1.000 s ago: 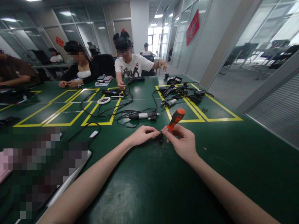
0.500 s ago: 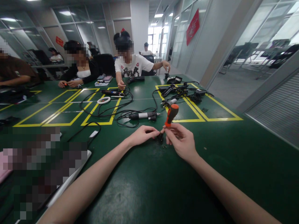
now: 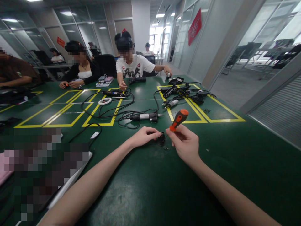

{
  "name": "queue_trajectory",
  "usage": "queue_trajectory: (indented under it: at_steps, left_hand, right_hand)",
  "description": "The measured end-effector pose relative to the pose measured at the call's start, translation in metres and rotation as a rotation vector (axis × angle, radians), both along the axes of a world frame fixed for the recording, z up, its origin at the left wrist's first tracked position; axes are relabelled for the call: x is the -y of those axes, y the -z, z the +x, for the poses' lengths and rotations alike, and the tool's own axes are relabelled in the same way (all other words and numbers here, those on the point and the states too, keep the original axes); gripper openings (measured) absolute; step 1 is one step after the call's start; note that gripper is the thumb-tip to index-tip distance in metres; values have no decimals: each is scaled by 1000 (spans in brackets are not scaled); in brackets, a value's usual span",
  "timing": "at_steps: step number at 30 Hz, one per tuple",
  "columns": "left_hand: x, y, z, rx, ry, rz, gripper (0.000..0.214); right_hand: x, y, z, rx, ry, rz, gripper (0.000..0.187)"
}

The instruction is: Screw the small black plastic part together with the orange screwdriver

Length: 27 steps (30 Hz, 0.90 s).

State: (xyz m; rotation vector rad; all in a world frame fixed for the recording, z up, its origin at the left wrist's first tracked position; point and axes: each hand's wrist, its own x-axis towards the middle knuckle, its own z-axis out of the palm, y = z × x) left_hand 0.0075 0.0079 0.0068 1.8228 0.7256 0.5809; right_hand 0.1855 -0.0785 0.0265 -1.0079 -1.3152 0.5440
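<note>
My right hand (image 3: 184, 142) grips a screwdriver with an orange and black handle (image 3: 178, 119), handle tilted up and to the right, its tip pointing down toward a small black part (image 3: 161, 139) on the green table (image 3: 145, 188). My left hand (image 3: 143, 136) pinches that black part from the left, fingers closed on it. A few tiny screws (image 3: 166, 147) lie on the table just beside the part.
Beyond my hands lie a black and silver rotary tool (image 3: 143, 117) with tangled cables, a white ring (image 3: 104, 101) and more black tools (image 3: 181, 92) inside yellow marked boxes. Other people sit along the far side. A blurred flat object (image 3: 47, 175) lies at the left.
The screwdriver handle swung upright and then tilted back to the right. My left hand stayed pinched on the black part. A person across the table lowered an arm to the tabletop.
</note>
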Motion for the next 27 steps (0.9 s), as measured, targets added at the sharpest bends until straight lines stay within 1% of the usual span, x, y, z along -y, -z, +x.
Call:
queue_trajectory:
  at_steps: [2,4,9,13,16,19,23,27]
  left_hand:
    - [0,1,0,3,-3,-9,43]
    - [0,2,0,10,-8,-21,44]
    - [0,3,0,19,-10,-45,47]
    - [0,3,0,26,-2,-57,44]
    - [0,3,0,30,-2,-59,42]
    - [0,2,0,27,-7,-57,40]
    - [0,1,0,19,-3,-41,40]
    - [-1,3,1,28,0,-29,40]
  right_hand:
    - [-1,1,0,-40,22,-25,16]
    - [-1,3,0,-59,19,-42,17]
    - [-1,4,-3,-112,-89,-74,21]
    - [-1,3,-3,-133,-169,-90,30]
    - [-1,3,-4,-151,-199,-88,33]
    - [-3,3,-5,-207,-197,-106,33]
    - [-5,4,-6,-298,-158,-132,38]
    - [-6,1,-4,-313,-118,-117,39]
